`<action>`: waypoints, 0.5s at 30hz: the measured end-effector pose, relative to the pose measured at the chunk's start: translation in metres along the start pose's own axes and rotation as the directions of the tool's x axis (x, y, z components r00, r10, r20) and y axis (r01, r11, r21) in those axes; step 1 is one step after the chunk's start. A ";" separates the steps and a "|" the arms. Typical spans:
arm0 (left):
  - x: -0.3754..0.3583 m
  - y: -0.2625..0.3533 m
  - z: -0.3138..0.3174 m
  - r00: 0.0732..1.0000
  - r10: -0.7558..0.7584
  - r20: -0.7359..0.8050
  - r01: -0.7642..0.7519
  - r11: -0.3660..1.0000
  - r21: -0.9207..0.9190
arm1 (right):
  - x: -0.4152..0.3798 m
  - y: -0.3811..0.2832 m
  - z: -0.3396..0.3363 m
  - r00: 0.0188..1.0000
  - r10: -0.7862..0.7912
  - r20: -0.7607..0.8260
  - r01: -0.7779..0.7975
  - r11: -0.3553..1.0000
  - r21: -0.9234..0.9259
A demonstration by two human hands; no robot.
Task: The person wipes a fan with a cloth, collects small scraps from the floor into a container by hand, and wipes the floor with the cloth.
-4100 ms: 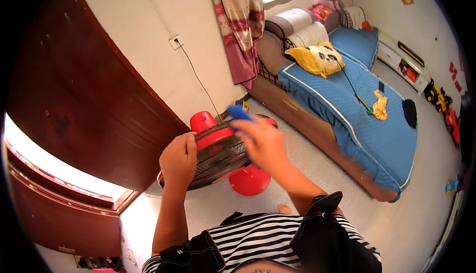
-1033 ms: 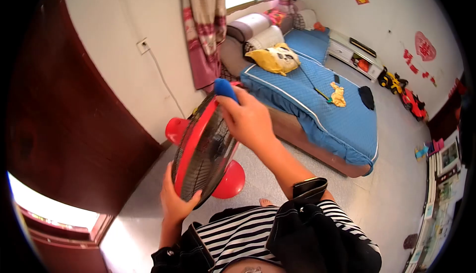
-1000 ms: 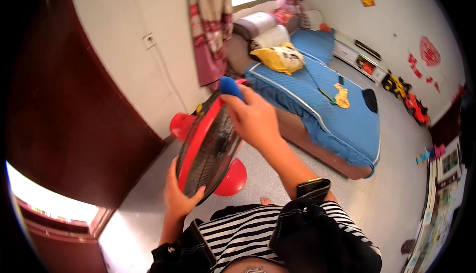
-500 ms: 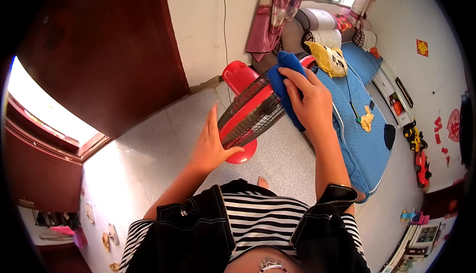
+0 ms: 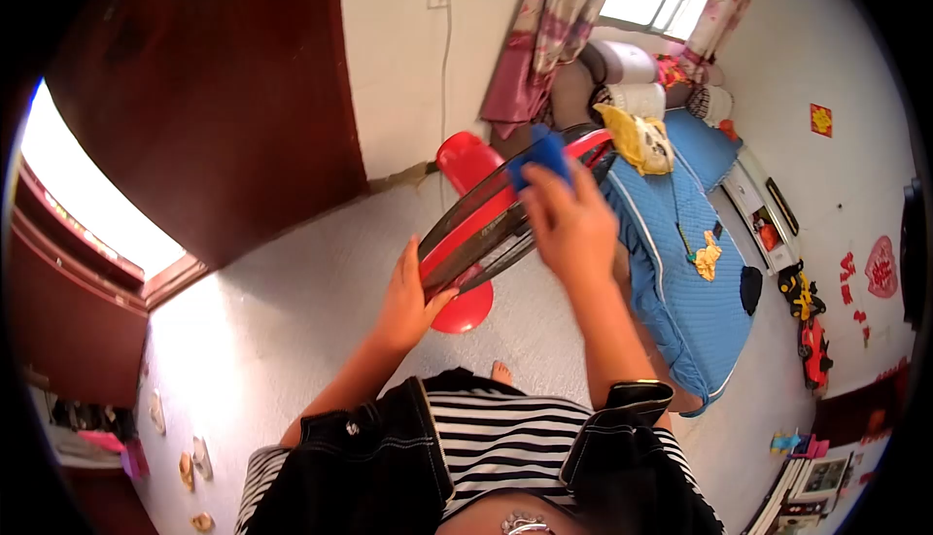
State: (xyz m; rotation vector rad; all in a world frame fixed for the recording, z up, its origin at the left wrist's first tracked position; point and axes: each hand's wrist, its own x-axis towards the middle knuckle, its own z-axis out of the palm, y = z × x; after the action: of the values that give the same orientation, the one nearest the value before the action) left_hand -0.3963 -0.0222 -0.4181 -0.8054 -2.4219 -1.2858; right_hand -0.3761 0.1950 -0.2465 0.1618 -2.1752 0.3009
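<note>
A standing fan [image 5: 473, 219] with a red rim and a dark wire grille is right in front of me, its head seen nearly edge-on. Behind the head is its red motor housing [image 5: 466, 159], and its round red base [image 5: 463, 309] rests on the floor. My left hand [image 5: 403, 297] grips the lower left edge of the fan head, thumb on the near side and fingers on the far side. In my right hand [image 5: 571, 229], slightly blurred, a blue cloth [image 5: 540, 162] is held against the upper part of the red rim.
On the right a bed with a blue cover [image 5: 671, 273] carries a yellow pillow [image 5: 637, 138] and a crumpled yellow cloth [image 5: 708, 258]. A cord [image 5: 446, 78] hangs from a wall socket. A dark red door [image 5: 214, 88] is on the left, with shoes [image 5: 201, 457] below.
My right hand has moved down and left along the rim with the blue cloth. The left hand's raised fingers have closed round the edge of the fan head. The view has shifted slightly.
</note>
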 end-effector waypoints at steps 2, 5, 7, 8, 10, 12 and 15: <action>0.001 0.012 -0.001 0.998 -0.065 0.006 0.065 0.997 0.033 | -0.011 -0.014 0.004 0.995 -0.101 0.025 0.100 0.994 0.043; 0.023 0.056 -0.017 0.998 0.058 -0.029 -0.050 0.973 0.226 | -0.022 -0.035 -0.001 0.981 -0.148 0.129 0.139 0.987 0.076; 0.037 0.066 -0.012 0.992 0.092 -0.088 -0.069 0.969 0.236 | -0.022 -0.034 -0.008 0.973 -0.145 0.181 0.130 0.987 0.092; 0.043 0.070 -0.010 0.998 0.034 -0.044 -0.026 0.987 0.161 | -0.020 -0.025 -0.009 0.975 -0.145 0.166 0.132 0.987 0.086; 0.051 0.073 -0.006 0.999 0.031 -0.037 -0.027 0.994 0.105 | -0.014 -0.002 -0.014 0.981 -0.162 0.107 0.147 0.980 0.131; 0.054 0.075 -0.003 0.998 0.048 -0.037 -0.044 0.994 0.103 | -0.003 0.025 -0.021 0.995 -0.041 0.095 0.027 0.990 0.140; 0.061 0.078 -0.002 1.000 0.025 -0.009 -0.024 0.995 0.100 | 0.015 0.069 -0.025 0.987 0.128 0.100 -0.142 0.980 0.143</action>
State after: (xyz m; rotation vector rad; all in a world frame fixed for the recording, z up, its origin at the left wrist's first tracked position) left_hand -0.3991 0.0326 -0.3350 -0.7964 -2.4386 -1.1469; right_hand -0.3807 0.2686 -0.2312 0.1134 -2.2581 0.5443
